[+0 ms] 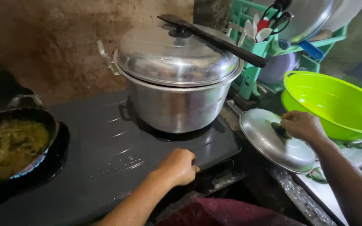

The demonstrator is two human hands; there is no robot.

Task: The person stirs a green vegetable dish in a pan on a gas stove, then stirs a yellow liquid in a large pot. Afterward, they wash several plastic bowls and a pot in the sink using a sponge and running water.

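Far left: pan [15, 146] with yellow-green food sits on the left burner of the black stove [105, 155]. Uncovered.

Centre: large metal pot [177, 104] on the right burner, its own cover [177, 52] in place; a black-handled utensil [214, 39] lies across the cover knob.

Left hand [179, 166] at the stove's front edge, just below the pot. Fingers curled over the edge, seemingly on a control there; the control itself is hidden under the hand, so whether it is gripped cannot be told.

Right hand [300, 125] holds a second lid [275, 140] by its knob, fingers closed around it. Lid is tilted, off the stove's right edge, above the wet desk [315, 190].

Right: green bowl [336, 104] just beside the hand; green rack [252, 46] with scissors behind.

Judgement: step in hand looks like burner adjustment while the lid is carried. The lid needs a level seat wherever it lands; a one-handed knob grip leaves it free to swing.
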